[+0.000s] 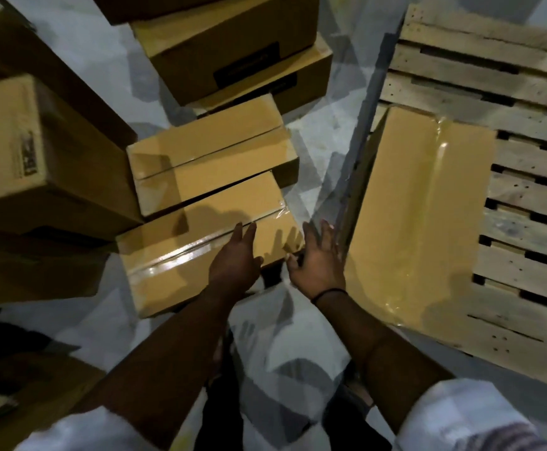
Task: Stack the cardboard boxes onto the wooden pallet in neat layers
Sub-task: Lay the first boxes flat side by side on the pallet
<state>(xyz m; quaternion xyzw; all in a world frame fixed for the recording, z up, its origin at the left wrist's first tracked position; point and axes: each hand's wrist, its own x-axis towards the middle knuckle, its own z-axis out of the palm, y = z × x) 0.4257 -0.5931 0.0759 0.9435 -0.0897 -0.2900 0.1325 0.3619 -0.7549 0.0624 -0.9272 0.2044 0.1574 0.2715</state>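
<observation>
Dim room w/ a pale grey glossy floor (311, 148); on the R lies a slatted light-wood pallet (525, 222) w/ one flat brown taped cardboard box (421, 203) on its near-left corner, clear tape shining along the top. Left of the pallet, more brown cardboard boxes sit on the floor in loose piles, incl. a tall stack (38, 164) at far L and the nearest flat brown box (181, 255), tape seam glinting, just in front of the person. Left hand (236, 258) lies flat on that box's top, fingers straight, gripping nothing; right hand (319, 262) is open w/ fingers spread at the box's R end, contact there unclear.
</observation>
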